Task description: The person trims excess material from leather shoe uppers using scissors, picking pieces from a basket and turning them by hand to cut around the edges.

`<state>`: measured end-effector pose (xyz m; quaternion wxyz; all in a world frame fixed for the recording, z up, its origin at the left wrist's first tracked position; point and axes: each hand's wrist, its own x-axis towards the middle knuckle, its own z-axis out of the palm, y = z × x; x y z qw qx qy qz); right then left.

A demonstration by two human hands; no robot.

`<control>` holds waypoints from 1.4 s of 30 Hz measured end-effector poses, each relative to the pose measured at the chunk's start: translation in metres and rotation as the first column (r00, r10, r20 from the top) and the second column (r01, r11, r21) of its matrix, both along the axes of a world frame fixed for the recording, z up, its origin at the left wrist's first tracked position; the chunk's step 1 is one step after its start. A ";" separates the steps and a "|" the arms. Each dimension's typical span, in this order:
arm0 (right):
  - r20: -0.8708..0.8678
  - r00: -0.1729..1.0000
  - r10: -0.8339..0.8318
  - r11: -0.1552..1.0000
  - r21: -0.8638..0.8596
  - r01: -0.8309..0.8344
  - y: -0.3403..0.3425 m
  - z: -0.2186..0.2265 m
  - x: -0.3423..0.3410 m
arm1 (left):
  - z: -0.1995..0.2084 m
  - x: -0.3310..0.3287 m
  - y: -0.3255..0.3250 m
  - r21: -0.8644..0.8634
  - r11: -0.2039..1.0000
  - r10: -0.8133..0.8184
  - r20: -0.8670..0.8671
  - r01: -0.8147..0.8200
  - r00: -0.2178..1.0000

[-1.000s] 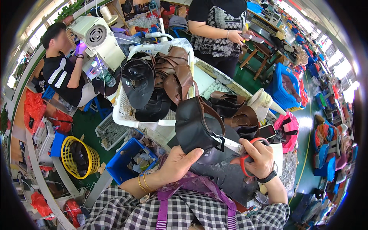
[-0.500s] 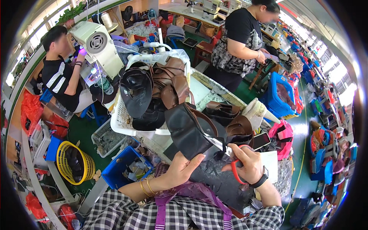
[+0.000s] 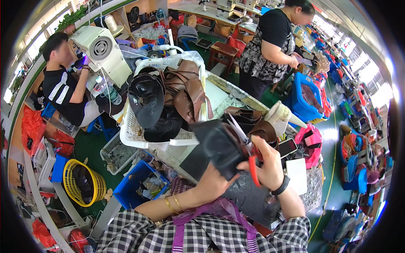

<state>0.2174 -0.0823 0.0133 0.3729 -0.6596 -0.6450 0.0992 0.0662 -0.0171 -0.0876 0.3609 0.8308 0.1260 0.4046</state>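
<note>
My left hand (image 3: 213, 182) is closed on a black leather piece (image 3: 217, 147), likely a shoe upper, blurred by motion and held over the dark work board (image 3: 253, 198). Red-handled scissors (image 3: 253, 170) are in my right hand (image 3: 271, 168), its fingers wrapped around the handles. Their metal blades point up and away, close along the piece's right edge. I cannot make out whether they touch the leather. Just beyond lie brown leather pieces (image 3: 263, 131) in a curled stack.
A white basket (image 3: 126, 137) of black and brown leather pieces stands ahead on the left. A blue bin (image 3: 126, 185) holds scraps. Beside the right forearm are a phone (image 3: 287, 147) and a pink bag (image 3: 311, 141). Two people work farther off, one at a sewing machine (image 3: 103, 50).
The black leather piece has turned and shifted right with my left hand. My right hand has rotated, and the scissor blades have swung upward from the piece's lower right edge.
</note>
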 end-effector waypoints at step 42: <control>0.488 0.872 0.042 0.986 0.119 -0.114 -0.015 -0.015 0.016 | 0.060 -0.037 0.026 -0.704 0.684 0.034 0.294 0.192 0.955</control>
